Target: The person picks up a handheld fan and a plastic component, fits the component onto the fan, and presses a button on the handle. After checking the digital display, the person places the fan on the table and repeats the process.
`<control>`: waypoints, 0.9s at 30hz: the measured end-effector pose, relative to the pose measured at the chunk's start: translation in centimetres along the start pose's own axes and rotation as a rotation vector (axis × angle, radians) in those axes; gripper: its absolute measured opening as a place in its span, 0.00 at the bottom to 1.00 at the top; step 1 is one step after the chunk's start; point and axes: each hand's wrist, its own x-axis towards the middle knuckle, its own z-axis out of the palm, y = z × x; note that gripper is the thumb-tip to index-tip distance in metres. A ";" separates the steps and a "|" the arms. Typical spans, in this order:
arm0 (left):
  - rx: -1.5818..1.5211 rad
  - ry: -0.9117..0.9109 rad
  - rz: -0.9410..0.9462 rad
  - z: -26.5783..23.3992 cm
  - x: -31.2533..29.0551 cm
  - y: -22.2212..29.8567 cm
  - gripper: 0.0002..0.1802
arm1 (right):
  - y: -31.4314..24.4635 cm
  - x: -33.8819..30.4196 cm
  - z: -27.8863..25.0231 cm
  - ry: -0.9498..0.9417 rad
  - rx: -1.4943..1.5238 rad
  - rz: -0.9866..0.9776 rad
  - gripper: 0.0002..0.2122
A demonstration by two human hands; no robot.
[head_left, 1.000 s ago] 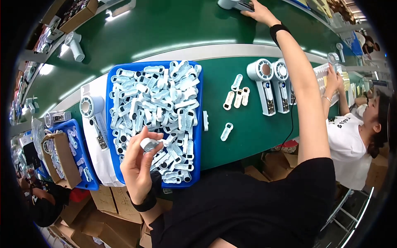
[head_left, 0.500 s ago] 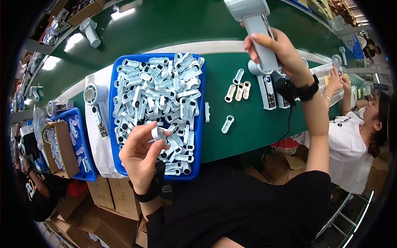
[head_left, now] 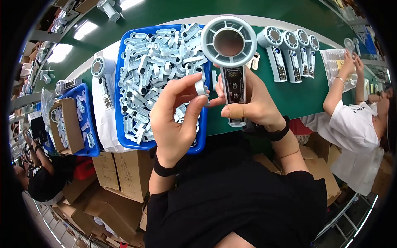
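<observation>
In front of me, my right hand (head_left: 258,101) is closed round the handle of a pale grey handheld fan (head_left: 228,41). Its round head points up, and the open handle bares a dark circuit board (head_left: 235,84). Just left of it, my left hand (head_left: 175,118) pinches a small light-blue plastic cover (head_left: 201,87) between thumb and fingers, close to the handle but apart from it. Beneath my left hand lies a heap of similar light-blue covers (head_left: 144,78) in a blue tray (head_left: 120,128).
Several fans (head_left: 279,62) with open handles stand in a row on the green table (head_left: 269,95). A lone fan (head_left: 102,68) lies left of the tray on white sheeting. Further left is a cardboard box (head_left: 76,134) in another blue tray. A co-worker (head_left: 349,128) sits at right.
My right hand has brought the fan down and turned its open handle into sight. My left hand, still pinching the cover, has moved right toward it. The whole view has shifted.
</observation>
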 end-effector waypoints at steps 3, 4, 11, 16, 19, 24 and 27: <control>0.081 0.004 0.054 0.7 -0.1 0.1 0.18 | 0.1 -0.3 0.5 0.022 -0.055 -0.015 0.32; 0.122 0.010 0.082 0.8 -0.1 0.1 0.19 | 0.3 -0.4 0.5 0.036 -0.078 -0.013 0.34; 0.265 -0.049 0.116 0.5 -0.1 0.4 0.18 | 2.5 -0.3 0.5 0.149 -0.356 -0.233 0.39; 0.410 -0.125 0.258 0.4 0.4 0.2 0.21 | 2.5 -0.3 0.8 0.190 -0.340 -0.173 0.42; 0.396 -0.128 0.219 0.6 0.3 0.5 0.21 | 2.5 -0.2 0.8 0.186 -0.360 -0.215 0.42; 0.287 -0.119 0.237 0.5 0.5 0.3 0.22 | 2.3 -0.4 0.8 0.177 -0.374 -0.190 0.42; 0.248 -0.134 0.194 0.4 0.5 -0.1 0.22 | 2.6 -0.1 0.8 0.180 -0.430 -0.330 0.42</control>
